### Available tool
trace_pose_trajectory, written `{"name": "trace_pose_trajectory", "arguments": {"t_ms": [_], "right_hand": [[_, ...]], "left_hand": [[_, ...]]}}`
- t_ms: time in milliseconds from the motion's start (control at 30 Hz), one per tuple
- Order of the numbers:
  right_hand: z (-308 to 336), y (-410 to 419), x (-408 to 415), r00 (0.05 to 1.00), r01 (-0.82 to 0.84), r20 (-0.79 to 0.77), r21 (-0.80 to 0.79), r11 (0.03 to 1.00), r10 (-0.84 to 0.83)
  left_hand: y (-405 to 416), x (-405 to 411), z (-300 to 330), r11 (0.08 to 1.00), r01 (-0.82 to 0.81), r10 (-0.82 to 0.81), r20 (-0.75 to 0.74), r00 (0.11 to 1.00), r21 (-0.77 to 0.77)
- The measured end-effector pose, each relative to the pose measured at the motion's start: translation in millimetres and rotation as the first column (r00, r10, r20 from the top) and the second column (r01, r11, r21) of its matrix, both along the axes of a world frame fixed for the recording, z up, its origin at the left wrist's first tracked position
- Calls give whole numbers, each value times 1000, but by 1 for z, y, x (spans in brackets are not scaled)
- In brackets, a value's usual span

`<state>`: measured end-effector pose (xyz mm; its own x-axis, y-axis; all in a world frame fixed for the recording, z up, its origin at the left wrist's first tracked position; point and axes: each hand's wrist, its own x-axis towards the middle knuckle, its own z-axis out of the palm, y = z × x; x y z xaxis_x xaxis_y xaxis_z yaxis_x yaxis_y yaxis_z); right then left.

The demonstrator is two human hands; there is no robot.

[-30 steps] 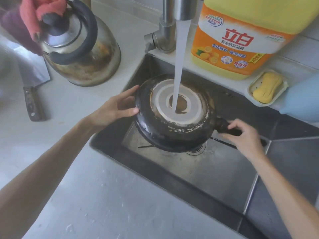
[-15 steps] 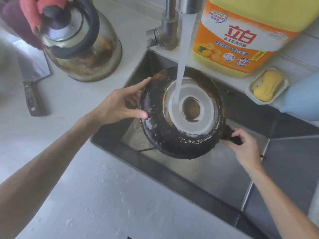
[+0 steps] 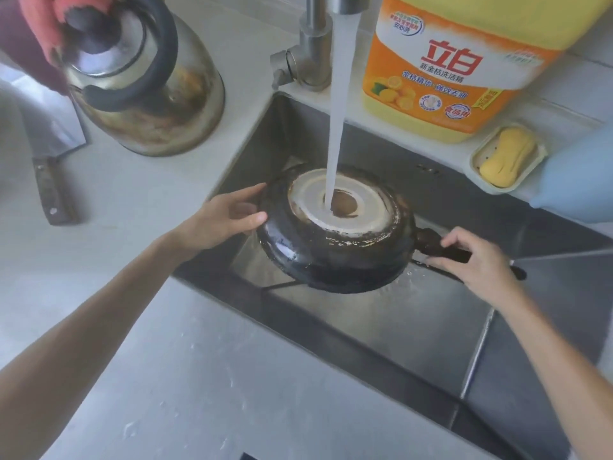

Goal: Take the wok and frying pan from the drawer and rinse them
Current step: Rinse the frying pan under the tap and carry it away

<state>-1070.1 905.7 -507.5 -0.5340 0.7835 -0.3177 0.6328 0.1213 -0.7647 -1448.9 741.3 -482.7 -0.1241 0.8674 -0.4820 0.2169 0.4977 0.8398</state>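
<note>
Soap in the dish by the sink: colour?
Yellow soap, in a pale dish; head view.

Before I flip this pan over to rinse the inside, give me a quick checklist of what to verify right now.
1. Right hand grips the pan handle: ok.
2. Left hand steadies the frying pan at its rim, fingers straight: ok.
3. Water stream lands on the upturned base: ok.
4. Pan is over the sink, so runoff stays in the basin: ok.
5. Burnt residue round the base looks unwashed: not ok.
6. Inside of the pan faces down, hidden: cannot tell.
</note>
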Motion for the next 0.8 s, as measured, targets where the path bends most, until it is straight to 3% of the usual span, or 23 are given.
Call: {"name": "trace_pose_trajectory", "arguments": {"t_ms": [167, 300, 467, 667, 800], "right_hand": [[33, 19, -2, 983, -173, 116, 377, 910, 139], [31, 18, 3, 985, -172, 114, 500, 849, 133], [4, -6, 7, 999, -17, -29, 390, 921, 31], [-23, -54, -5, 969, 195, -148, -31, 980, -198], [-36, -66, -3, 967, 182, -180, -17, 983, -182]], "left_hand": [[-14, 15, -13, 999, 41, -42, 89, 995, 18], [-14, 21, -2, 990, -36, 28, 59, 998, 139], [-7, 14, 24, 970, 20, -14, -26, 1000, 242], [7, 13, 50, 953, 54, -41, -49, 998, 297], [19, 16, 52, 972, -38, 45, -25, 999, 233]]}}
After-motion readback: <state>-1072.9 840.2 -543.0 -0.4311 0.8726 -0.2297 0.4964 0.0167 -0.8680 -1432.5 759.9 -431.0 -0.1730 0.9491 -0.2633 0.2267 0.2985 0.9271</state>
